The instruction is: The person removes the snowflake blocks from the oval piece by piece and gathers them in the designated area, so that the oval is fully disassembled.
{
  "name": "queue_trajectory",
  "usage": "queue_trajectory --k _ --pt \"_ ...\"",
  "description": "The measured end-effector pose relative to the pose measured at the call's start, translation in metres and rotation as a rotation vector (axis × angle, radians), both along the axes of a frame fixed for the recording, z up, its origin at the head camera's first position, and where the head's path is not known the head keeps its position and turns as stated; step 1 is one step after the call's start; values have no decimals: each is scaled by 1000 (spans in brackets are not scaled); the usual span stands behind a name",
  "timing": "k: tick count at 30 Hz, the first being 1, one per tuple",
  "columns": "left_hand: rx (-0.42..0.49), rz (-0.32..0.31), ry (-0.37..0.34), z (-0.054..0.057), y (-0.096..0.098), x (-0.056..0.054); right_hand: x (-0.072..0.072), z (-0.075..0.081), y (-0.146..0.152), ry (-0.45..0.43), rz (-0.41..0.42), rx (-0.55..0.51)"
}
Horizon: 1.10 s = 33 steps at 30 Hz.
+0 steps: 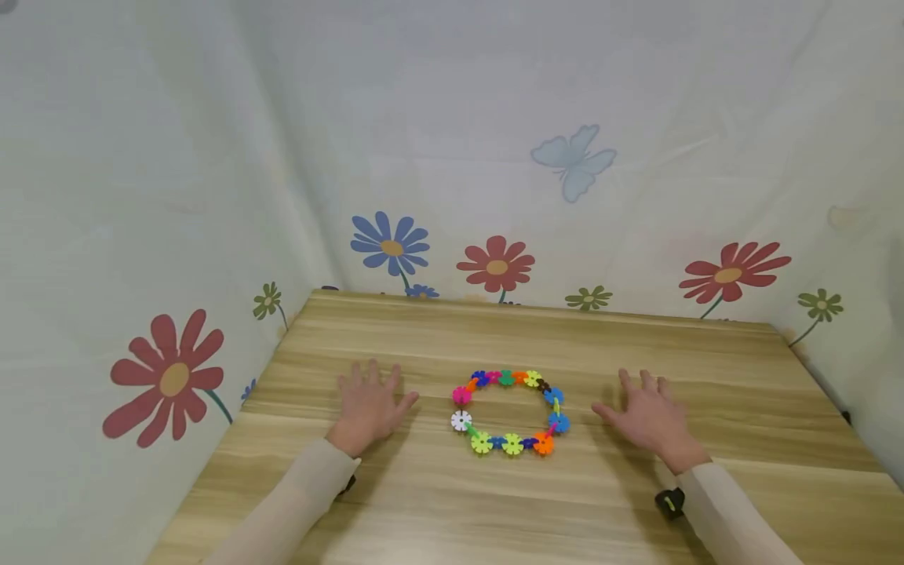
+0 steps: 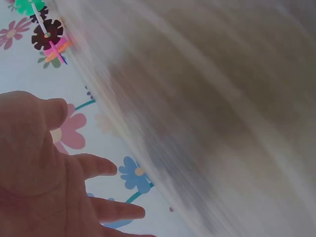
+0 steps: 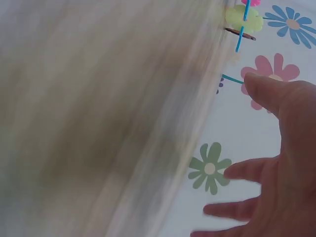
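A closed ring of colourful plastic snowflake discs point(image 1: 512, 444), linked edge to edge, lies on the wooden table point(image 1: 438, 502) between my two hands. My left hand point(image 1: 369, 404) is to the left of the ring, palm down, fingers spread and the thumb pointing towards it. To the right of the ring, my right hand point(image 1: 650, 416) is spread the same way, apart from the discs. Neither hand holds anything. Part of the ring shows at the top of the left wrist view as a dark brown disc point(image 2: 47, 34), and in the right wrist view as a yellow disc point(image 3: 245, 20).
A pale cloth point(image 1: 452, 157) printed with flowers and a butterfly hangs behind the table and along its sides. Each wrist wears a dark strapped device, the right one point(image 1: 669, 504) plainly visible below the sleeve point(image 1: 734, 514).
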<state>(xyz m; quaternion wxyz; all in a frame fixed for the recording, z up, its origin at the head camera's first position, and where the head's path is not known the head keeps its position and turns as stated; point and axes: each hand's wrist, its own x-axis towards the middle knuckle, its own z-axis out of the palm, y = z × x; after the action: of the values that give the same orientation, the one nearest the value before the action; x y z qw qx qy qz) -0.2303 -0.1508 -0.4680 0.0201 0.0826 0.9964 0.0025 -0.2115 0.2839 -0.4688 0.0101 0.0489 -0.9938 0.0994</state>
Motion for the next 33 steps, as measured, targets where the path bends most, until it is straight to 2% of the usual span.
queue_trajectory --k 3,6,11,18,26,33 --pt "8 -33 11 -1 3 -3 -4 -2 -2 25 62 -41" --pt "56 -68 11 -3 7 -8 -8 -3 -6 35 105 -83" --pt "146 -122 11 -6 16 -15 -13 -3 -16 29 109 -150" --pt "173 -144 -1 -7 34 -23 -22 -1 -34 21 140 -217" --pt "264 -189 -61 -4 57 -30 -32 10 -62 -21 256 -228" --pt "320 -235 -148 4 77 -38 -45 16 -85 -53 352 -162"
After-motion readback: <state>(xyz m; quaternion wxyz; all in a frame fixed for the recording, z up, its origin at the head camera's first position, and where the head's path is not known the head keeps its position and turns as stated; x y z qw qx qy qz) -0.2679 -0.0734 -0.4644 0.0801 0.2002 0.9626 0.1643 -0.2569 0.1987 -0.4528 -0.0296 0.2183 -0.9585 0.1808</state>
